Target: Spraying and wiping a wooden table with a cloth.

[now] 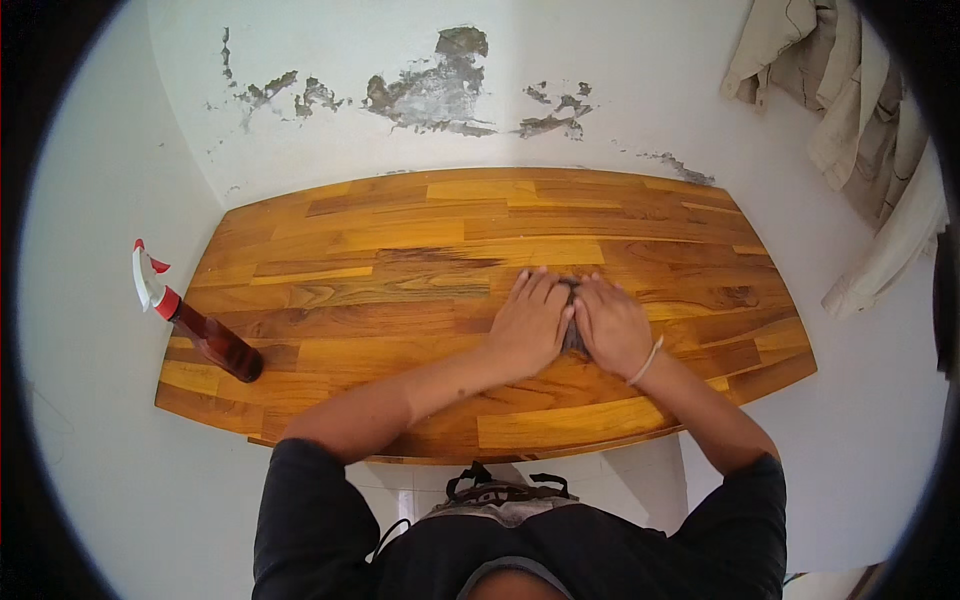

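Both of my hands press side by side on a dark grey cloth (574,337) lying on a varnished wooden tabletop (390,322), right of its middle. My left hand (529,321) covers the left part of the cloth, its fingers pointing away from me. My right hand (616,324), with a thin pale bracelet at the wrist, rests over the right part. Only a narrow strip of the cloth shows between the hands; the rest is hidden beneath them.
A spray bottle (217,341) of dark reddish-brown material, with a white and red trigger head, stands at the table's left. Behind the table is a white wall (637,67) with peeling patches. Beige garments (862,105) hang at the upper right.
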A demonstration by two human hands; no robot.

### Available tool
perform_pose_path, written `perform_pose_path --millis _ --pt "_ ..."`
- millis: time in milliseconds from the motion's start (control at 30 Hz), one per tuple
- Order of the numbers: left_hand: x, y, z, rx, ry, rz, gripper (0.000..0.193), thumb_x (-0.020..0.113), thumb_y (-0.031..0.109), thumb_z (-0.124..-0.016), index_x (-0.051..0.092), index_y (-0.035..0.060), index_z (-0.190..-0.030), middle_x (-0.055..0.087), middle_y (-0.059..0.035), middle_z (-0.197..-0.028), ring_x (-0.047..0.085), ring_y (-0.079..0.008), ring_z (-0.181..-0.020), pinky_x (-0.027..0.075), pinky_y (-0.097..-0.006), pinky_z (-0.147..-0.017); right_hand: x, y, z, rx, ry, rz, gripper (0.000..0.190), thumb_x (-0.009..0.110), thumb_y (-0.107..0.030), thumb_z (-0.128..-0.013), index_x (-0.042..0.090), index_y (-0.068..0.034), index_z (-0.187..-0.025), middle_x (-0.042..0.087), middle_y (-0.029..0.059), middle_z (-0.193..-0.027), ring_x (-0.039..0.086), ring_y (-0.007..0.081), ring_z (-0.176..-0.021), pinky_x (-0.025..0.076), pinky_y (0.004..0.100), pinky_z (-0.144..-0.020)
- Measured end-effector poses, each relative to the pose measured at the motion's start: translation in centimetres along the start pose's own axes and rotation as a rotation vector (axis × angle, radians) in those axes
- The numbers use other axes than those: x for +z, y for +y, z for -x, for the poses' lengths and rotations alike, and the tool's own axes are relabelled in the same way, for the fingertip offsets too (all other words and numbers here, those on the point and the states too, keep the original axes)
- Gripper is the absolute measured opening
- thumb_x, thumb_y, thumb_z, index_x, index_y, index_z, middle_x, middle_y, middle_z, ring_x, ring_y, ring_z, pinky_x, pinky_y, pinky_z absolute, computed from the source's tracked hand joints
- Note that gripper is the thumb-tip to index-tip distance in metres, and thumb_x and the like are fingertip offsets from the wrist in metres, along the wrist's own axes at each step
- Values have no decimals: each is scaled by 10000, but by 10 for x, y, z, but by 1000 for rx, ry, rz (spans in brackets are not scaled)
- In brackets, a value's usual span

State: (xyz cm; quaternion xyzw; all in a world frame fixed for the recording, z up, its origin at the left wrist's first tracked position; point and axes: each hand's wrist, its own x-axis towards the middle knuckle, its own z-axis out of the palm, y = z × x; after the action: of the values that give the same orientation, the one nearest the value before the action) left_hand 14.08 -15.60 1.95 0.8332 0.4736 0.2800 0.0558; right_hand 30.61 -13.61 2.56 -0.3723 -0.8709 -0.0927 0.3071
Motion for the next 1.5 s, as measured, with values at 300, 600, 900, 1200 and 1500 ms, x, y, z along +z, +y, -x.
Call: perform_pose_path --millis 300,600,900,1200,1500 --pt "28 -73 -132 -99 35 -38 317 319 252 -946 483 6 -1059 493 -229 -1159 422 -363 -1158 263 -466 -1038 52 104 -91 99 -25 34 238 424 -224 -905 530 -26 -826 591 184 -787 576 355 -713 471 444 -630" --pt "54 -104 -186 -251 194 -92 312 345 258 -926 504 22 -1055 516 -200 -1150 444 -340 -1137 283 -450 -1026 88 146 -132 186 -75 55 346 324 -294 -935 567 -48 -924 613 194 -921 569 371 -882 446 469 -773" --pt "42 -79 -126 -189 188 -123 279 366 246 -926 487 19 -1034 513 -209 -1096 486 -353 -1055 327 -438 -980 73 120 -110 282 -342 -22 439 266 -278 -908 564 -47 -1133 515 189 -1224 452 325 -1168 313 439 -1007" --pt "-19 5 2 -260 -11 -117 297 394 199 -903 445 -37 -1075 474 -234 -1142 423 -353 -1143 281 -444 -1016 0 -7 -55 123 -521 -90 419 311 -228 -876 596 17 -1061 516 219 -1212 431 338 -1189 302 452 -1014" --pt "-22 -30 4 -224 41 -130 325 381 172 -903 432 -56 -1129 447 -262 -1209 350 -382 -1228 216 -465 -1063 41 -23 -60 159 -230 -101 480 265 -254 -929 589 81 -1045 573 266 -1078 525 384 -1039 303 495 -1001"
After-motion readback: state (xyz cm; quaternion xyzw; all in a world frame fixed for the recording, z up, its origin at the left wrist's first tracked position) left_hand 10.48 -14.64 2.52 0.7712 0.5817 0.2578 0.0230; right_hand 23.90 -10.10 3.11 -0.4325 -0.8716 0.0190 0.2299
